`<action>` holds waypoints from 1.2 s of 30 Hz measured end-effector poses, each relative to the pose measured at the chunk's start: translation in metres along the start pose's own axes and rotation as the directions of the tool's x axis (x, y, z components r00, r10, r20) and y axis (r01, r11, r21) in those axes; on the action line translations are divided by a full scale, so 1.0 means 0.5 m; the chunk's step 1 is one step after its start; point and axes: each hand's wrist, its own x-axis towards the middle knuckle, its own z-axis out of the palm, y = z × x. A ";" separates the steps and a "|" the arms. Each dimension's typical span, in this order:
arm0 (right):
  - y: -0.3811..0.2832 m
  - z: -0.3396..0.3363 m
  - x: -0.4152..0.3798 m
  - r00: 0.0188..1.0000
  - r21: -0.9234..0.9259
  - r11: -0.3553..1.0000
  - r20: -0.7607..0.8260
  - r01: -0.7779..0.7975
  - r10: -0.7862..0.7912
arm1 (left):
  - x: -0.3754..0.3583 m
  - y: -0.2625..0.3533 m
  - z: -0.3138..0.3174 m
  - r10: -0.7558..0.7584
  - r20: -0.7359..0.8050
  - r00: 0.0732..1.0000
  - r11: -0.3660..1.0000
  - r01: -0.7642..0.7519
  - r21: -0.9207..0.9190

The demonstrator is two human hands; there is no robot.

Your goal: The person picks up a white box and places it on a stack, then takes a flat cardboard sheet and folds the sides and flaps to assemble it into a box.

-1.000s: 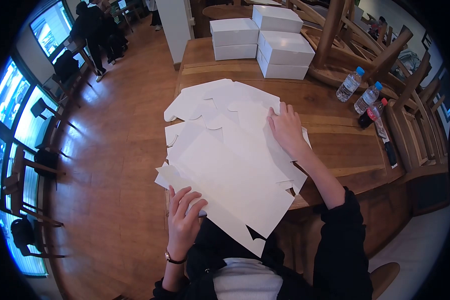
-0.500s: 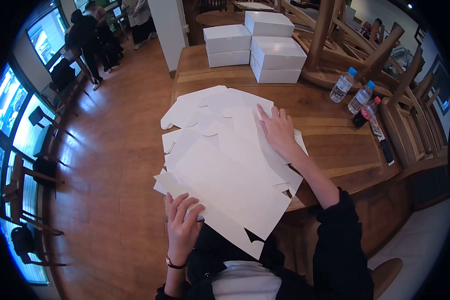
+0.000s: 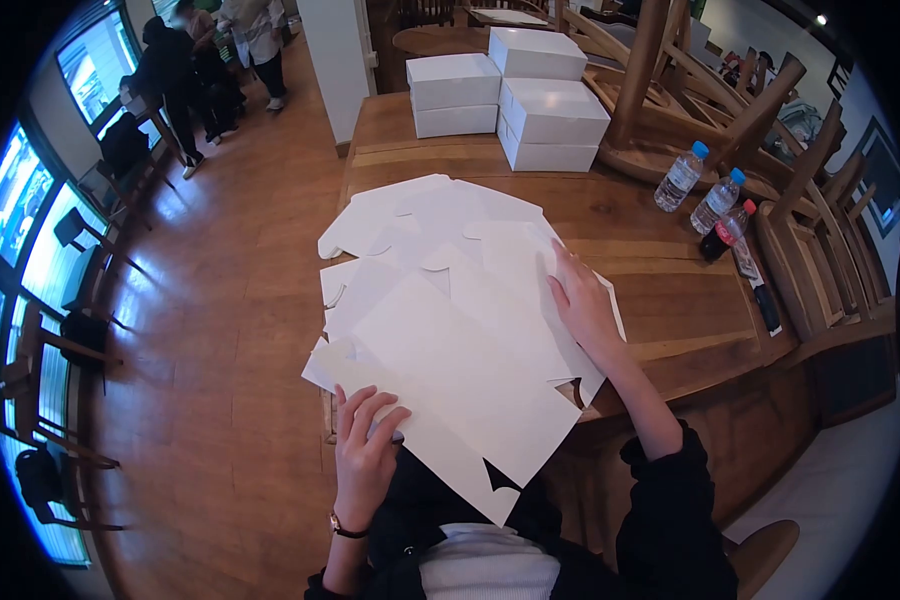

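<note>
A loose stack of flat, die-cut white cardboard sheets [image 3: 470,340] with slots and curved tabs lies before me, its near corner reaching past the table edge. My left hand [image 3: 366,450] is at the stack's near left edge, fingers half curled. A small bluish-grey thing shows partly under its fingers; its kind is hidden. My right hand [image 3: 585,305] lies along the right side of the stack, fingers extended against the cardboard, thumb apart.
Assembled white boxes [image 3: 540,100] are stacked at the back of the wooden table [image 3: 660,270]. Two water bottles [image 3: 680,178], a red-capped cola bottle [image 3: 727,232] and a black marker-like thing [image 3: 767,308] are at right. Upturned wooden chairs [image 3: 635,80] rest beyond. People [image 3: 175,85] stand far left.
My right hand has moved right and toward me, from the top of the sheets to their right side. The upper sheets have shifted slightly. My left hand stays nearly in place.
</note>
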 end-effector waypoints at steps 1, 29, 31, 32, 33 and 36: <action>-0.003 -0.008 -0.003 1.000 -0.008 1.000 0.020 -0.004 0.005 | -0.001 0.001 0.000 0.003 0.003 1.000 1.000 -0.003 -0.002; 0.056 -0.064 -0.048 0.975 -0.112 0.976 -0.147 -0.186 0.169 | -0.061 0.089 -0.013 0.278 0.279 0.919 0.959 -0.251 -0.129; 0.044 -0.079 -0.042 0.965 -0.085 0.970 -0.157 -0.227 0.211 | -0.069 0.102 -0.002 0.361 0.285 0.888 0.932 -0.353 -0.083; 0.041 -0.084 -0.039 0.959 -0.071 0.966 -0.163 -0.247 0.233 | -0.069 0.102 -0.003 0.369 0.268 0.890 0.929 -0.361 -0.083; 0.050 -0.089 -0.036 0.953 0.000 0.969 -0.179 -0.249 0.245 | -0.066 0.102 -0.004 0.378 0.251 0.891 0.926 -0.369 -0.082; 0.093 -0.107 -0.032 0.931 0.192 0.950 -0.226 -0.246 0.287 | -0.054 0.104 -0.023 0.382 0.159 0.910 0.924 -0.382 -0.030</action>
